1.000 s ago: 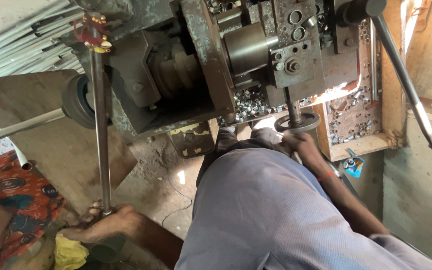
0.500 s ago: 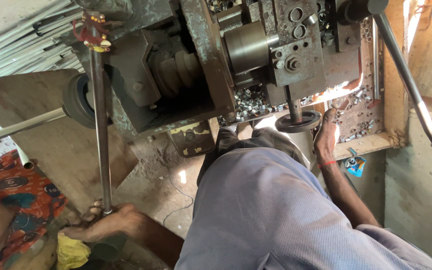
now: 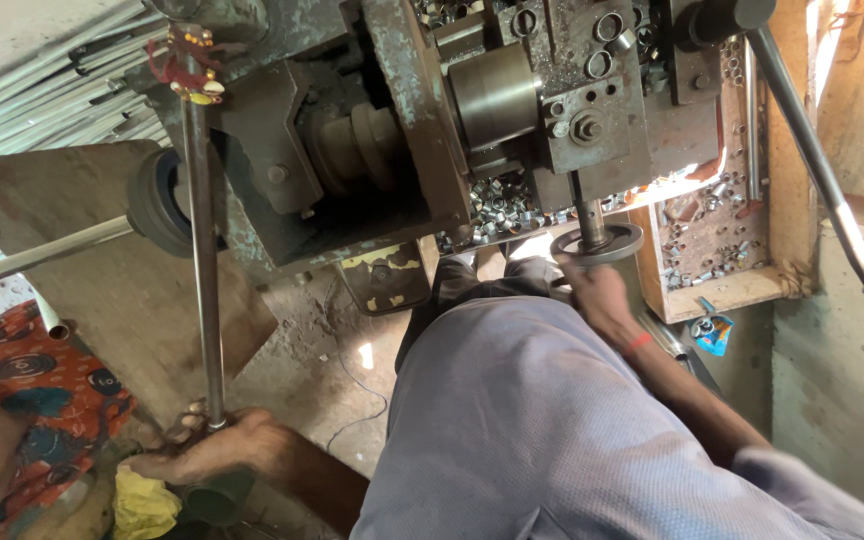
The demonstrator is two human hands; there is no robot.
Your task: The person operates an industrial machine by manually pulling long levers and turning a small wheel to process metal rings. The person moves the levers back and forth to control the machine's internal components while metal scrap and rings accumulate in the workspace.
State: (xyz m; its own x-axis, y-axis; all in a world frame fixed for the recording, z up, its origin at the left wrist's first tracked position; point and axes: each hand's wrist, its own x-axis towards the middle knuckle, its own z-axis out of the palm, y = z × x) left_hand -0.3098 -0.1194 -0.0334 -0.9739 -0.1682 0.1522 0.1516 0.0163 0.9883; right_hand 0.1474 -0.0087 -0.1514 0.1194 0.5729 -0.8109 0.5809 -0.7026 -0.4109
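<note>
Left hand: the left hand (image 3: 214,448), at the lower left of the frame, has its fingers curled tight around the bottom end of a long dull steel lever rod (image 3: 202,250); it has held the same place on the rod through the last second.
Lever rod: it runs almost straight up the left of the frame to a red-and-yellow thread tassel (image 3: 184,66) tied near its top, beside the grey-green cast-iron lathe-like machine (image 3: 372,150).
Right hand: the right hand (image 3: 592,295), right of centre, reaches up to the dark round metal handwheel (image 3: 597,243) under the machine's tool block. Its fingers touch the wheel's lower rim; the hand is blurred, so whether they are closed on the rim cannot be told.
What changed: half a second ago this hand hung open to the right of the wheel and clear of it; now it is back against the rim, as it was a second ago. That reads as a release and re-grip, one stroke in turning the wheel round, while the lever stays held.
Handwheel: it sits on a short vertical shaft (image 3: 588,215), just left of a shallow wooden tray (image 3: 742,290).
Tray: it holds many small cut metal rings (image 3: 712,225); more lie heaped under the chuck at centre top.
Foreground: the person's knee in grey-blue cloth (image 3: 552,430) fills the lower middle.
Lower left: a patterned red-and-orange cloth (image 3: 42,380) and a yellow rag (image 3: 147,505) lie beside the left hand.
</note>
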